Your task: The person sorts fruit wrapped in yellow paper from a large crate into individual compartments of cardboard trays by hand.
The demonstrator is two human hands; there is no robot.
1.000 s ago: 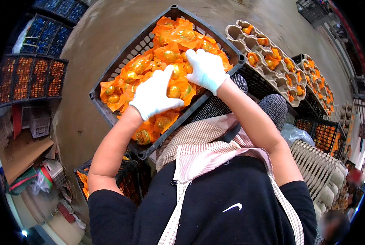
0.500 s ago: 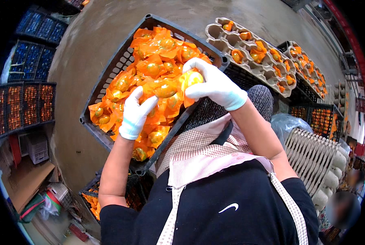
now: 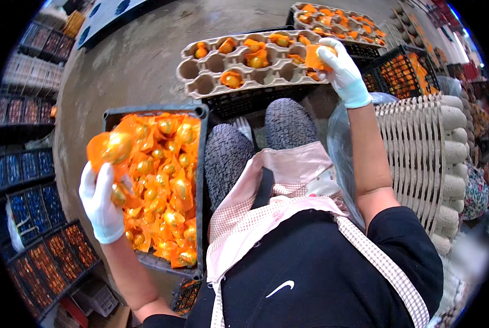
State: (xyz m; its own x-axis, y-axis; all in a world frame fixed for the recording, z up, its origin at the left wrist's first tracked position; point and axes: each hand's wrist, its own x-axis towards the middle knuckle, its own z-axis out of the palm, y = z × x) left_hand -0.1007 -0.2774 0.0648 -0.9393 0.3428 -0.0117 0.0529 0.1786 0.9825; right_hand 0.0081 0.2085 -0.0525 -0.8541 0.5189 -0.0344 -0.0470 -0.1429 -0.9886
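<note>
My left hand (image 3: 101, 208), in a white glove, is closed on a round golden fruit wrapped in orange film (image 3: 116, 146), lifted over the left edge of a dark plastic crate (image 3: 202, 164). Many similar wrapped fruits (image 3: 171, 175) fill that crate. At the upper right, my gloved right hand (image 3: 340, 71) pinches another wrapped fruit (image 3: 313, 58) at the right end of a grey pulp tray (image 3: 280, 91). Several cups of this tray hold wrapped fruits; others show bare. Whether the right-hand fruit touches its cup, I cannot tell.
Behind the tray is a second, fuller pulp tray (image 3: 340, 37). A crate of orange-wrapped fruits (image 3: 403, 71) stands to its right. Stacked pulp trays (image 3: 414, 158) and clear plastic sheeting (image 3: 340, 142) lie by my right arm. Stacked crates (image 3: 53, 268) line the left side.
My view has turned right. My right hand has moved from the crate to the pulp tray with a wrapped fruit. My left hand, open over the crate before, now holds a fruit.
</note>
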